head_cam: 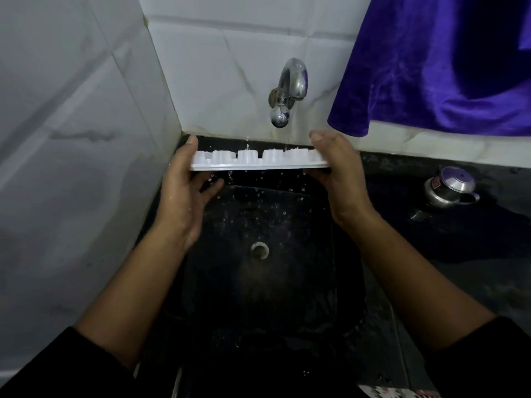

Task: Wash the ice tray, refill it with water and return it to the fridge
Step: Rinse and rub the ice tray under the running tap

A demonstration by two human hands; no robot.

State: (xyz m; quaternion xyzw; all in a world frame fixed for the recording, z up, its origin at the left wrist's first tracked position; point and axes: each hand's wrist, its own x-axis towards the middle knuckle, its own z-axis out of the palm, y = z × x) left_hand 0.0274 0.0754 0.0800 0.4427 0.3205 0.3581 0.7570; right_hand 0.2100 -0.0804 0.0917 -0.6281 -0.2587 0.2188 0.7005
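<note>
Water from the tap (290,87) runs in a thin stream onto the right part of the tray (258,160), and drops fly off under it. The tray hangs level over the back edge of the sink (287,231), cup bottoms up by the look of it. Left hand (184,191) pinches the left end, fingers over the far side and thumb beneath. Right hand (339,173) is wrapped round the right end the same way.

Risks now: both hands are wet and the plastic is slick, so a slip could drop the tray into the sink. Spray could reach the cloth (431,67) hanging just beside the tap. The cups face down, so I'd say the insides may go unrinsed.

Writing: the pot (448,188) by the sink's right edge has a red label, too small to read. Nothing is legible on the tray or tap.
</note>
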